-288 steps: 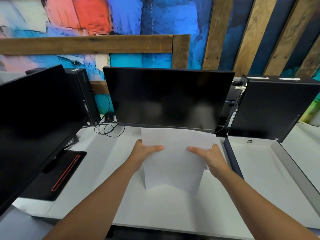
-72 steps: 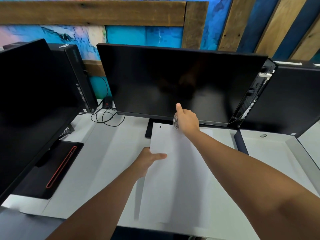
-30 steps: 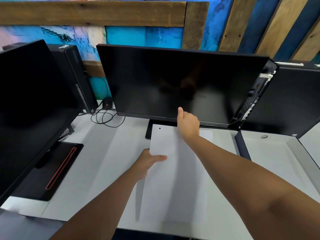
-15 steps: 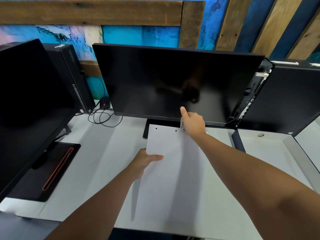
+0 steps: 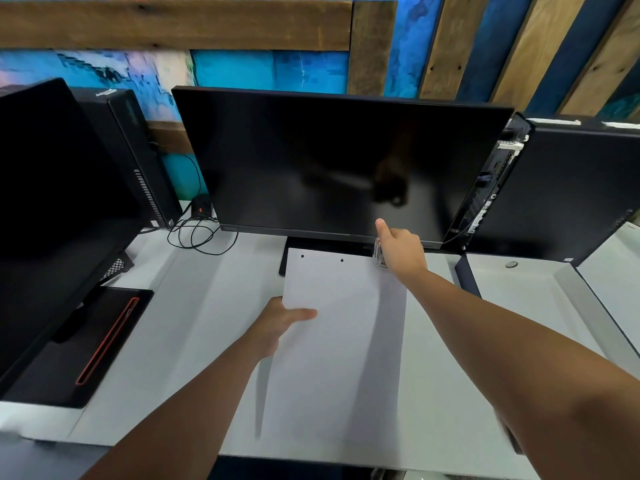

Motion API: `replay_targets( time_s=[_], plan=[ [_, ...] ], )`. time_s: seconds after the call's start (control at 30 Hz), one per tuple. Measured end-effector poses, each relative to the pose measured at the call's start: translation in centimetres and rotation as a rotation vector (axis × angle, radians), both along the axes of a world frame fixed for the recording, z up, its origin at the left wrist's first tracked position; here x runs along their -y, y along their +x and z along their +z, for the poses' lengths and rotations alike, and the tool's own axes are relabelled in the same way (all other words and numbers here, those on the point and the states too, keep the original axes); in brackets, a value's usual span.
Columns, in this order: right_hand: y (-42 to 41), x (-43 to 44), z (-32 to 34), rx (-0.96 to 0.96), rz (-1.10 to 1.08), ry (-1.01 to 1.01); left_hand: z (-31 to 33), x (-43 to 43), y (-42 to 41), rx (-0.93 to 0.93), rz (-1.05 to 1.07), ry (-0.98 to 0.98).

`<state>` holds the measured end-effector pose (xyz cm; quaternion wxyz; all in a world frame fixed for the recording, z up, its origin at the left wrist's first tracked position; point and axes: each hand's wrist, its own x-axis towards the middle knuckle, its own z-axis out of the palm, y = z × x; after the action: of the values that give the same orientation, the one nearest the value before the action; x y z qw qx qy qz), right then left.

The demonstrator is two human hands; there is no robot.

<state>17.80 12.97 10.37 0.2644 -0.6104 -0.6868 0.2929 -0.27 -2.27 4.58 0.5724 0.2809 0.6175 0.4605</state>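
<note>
A white sheet of paper [image 5: 341, 344] lies lengthwise on the white desk [image 5: 194, 317], its far edge over the monitor's foot. Two small punched holes show near its far left corner. My left hand [image 5: 282, 322] pinches the sheet's left edge, thumb on top. My right hand [image 5: 401, 252] grips a small clear hole punch [image 5: 378, 252] at the sheet's far right corner, thumb raised. Most of the punch is hidden under my fingers.
A dark monitor [image 5: 339, 161] stands right behind the paper. Another monitor [image 5: 52, 209] and a black tower [image 5: 138, 157] are at left, with a coiled cable [image 5: 197, 233]. An open computer case [image 5: 571, 188] and its panel [image 5: 540, 306] lie at right.
A second hole now shows at the sheet's far edge. My right hand with the punch has shifted right along that edge. My left hand keeps its hold.
</note>
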Motion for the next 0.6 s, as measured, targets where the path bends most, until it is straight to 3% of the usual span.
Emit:
replay_targets(
  time_s=[0.6],
  plan=[
    [0.13,-0.15,-0.15,0.02,-0.042,0.034,0.07,0.08,-0.07,-0.004,0.033,-0.009]
  ],
)
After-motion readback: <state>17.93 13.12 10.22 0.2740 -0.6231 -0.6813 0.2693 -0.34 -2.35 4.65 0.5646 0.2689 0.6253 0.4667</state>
